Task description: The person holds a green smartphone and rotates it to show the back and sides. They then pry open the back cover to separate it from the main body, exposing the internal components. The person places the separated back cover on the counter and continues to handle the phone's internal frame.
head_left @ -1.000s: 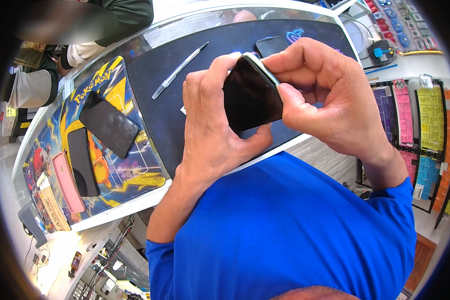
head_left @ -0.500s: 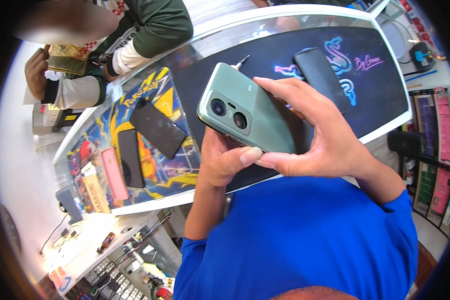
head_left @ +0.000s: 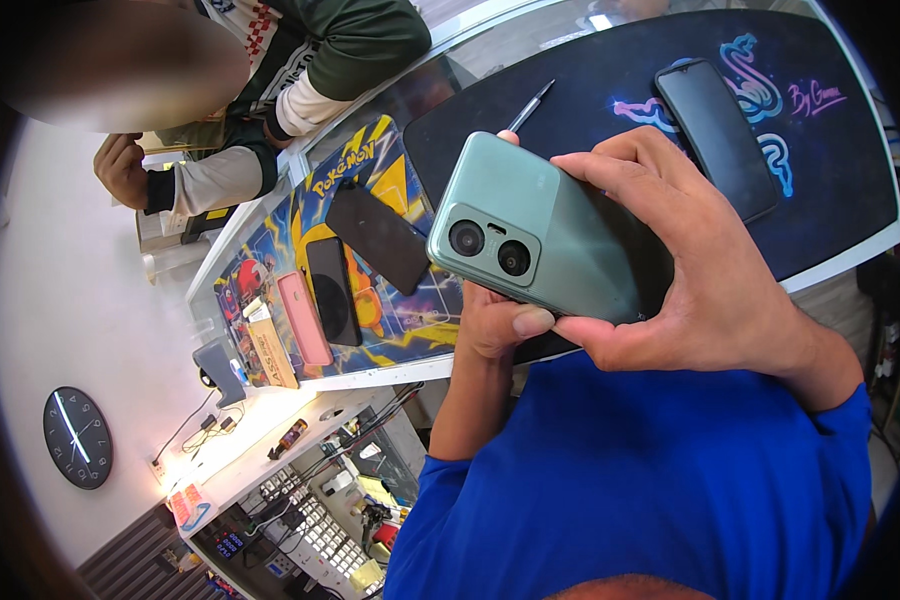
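Between both hands I hold a green phone (head_left: 560,240) tilted above the counter, its back with two large camera lenses turned toward me. My left hand (head_left: 498,325) grips the near side at the camera end, with its thumb on the lower edge and part of its fingers hidden beneath. My right hand (head_left: 700,250) spans the other end, fingers along the far edge and thumb on the near edge. Just past the phone, a thin pen-like tool (head_left: 532,106) lies on the black mat (head_left: 610,80), close to a left fingertip.
A dark phone (head_left: 718,140) lies on the mat at right. On the colourful mat (head_left: 430,325) at left are two dark phones (head_left: 378,238) (head_left: 332,290) and a pink phone case (head_left: 305,318). Across the counter sits a person (head_left: 340,60). A workbench (head_left: 260,430) stands lower left.
The whole view has swung, so counter, hands and phone appear farther right and a wall clock shows at left. Both hands keep their hold on the green phone.
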`<state>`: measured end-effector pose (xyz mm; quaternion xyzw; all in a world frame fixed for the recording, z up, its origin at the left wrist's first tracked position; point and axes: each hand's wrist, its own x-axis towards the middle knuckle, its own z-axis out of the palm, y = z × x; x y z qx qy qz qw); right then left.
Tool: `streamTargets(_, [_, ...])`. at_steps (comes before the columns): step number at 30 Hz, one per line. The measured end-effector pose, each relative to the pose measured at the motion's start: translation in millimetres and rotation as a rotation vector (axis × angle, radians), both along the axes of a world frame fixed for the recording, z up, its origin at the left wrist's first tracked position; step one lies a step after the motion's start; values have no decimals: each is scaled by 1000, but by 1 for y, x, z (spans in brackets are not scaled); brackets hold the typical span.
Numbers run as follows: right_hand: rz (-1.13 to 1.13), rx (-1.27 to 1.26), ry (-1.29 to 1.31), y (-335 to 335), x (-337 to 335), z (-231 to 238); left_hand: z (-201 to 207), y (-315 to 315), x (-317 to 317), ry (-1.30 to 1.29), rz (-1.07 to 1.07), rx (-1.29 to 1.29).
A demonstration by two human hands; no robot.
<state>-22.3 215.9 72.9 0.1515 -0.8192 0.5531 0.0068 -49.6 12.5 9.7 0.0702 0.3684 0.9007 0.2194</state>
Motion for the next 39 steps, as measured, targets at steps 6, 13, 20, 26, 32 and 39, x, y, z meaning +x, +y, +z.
streamTargets(6, [3, -15, -6, 1, -1, -6, 0, -3, 5, -58, -7, -32])
streamTargets(13, [12, -8, -3, -1, -2, -11, 1, -2, 8, -94, -4, 18])
streamTargets(20, [7, 12, -28, 0, -4, -12, -4, -4, 5, -98, -24, 19])
streamTargets(26, [6, 28, -55, 0, -5, -9, -8, -5, 4, -111, -51, 36])
streamTargets(32, [-10, 66, -67, -2, -5, -7, -11, -8, 5, -109, -40, 24])
streamTargets(39, [-13, 69, -49, -4, -5, -11, -10, -8, 4, -96, -31, 10])
